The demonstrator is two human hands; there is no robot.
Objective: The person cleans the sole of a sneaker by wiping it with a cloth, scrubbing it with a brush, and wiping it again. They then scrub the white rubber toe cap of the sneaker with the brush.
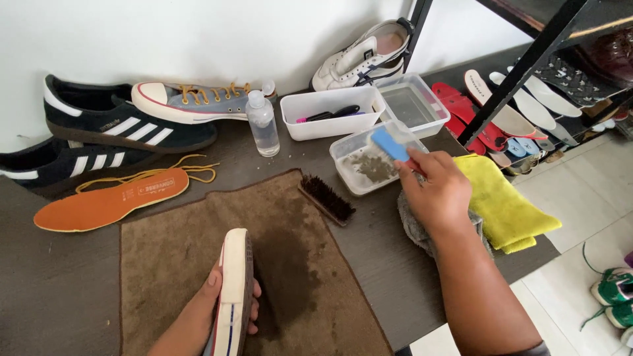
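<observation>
My left hand (217, 296) grips a sneaker (234, 290) turned on its side over a brown towel (198, 250), white rubber edge and dark sole showing. My right hand (438, 194) holds a small blue brush (390, 143) over a clear plastic tub (366, 165) with murky liquid in it. A dark-bristled wooden brush (328, 198) lies on the towel's far right corner. A wet dark patch marks the towel beside the sneaker.
A yellow cloth (504, 204) on a grey cloth lies at the table's right edge. Behind are a white tray (330, 112), another clear tub (412, 102), a clear bottle (262, 124), an orange insole (105, 201), yellow laces, several shoes and a black rack (527, 59).
</observation>
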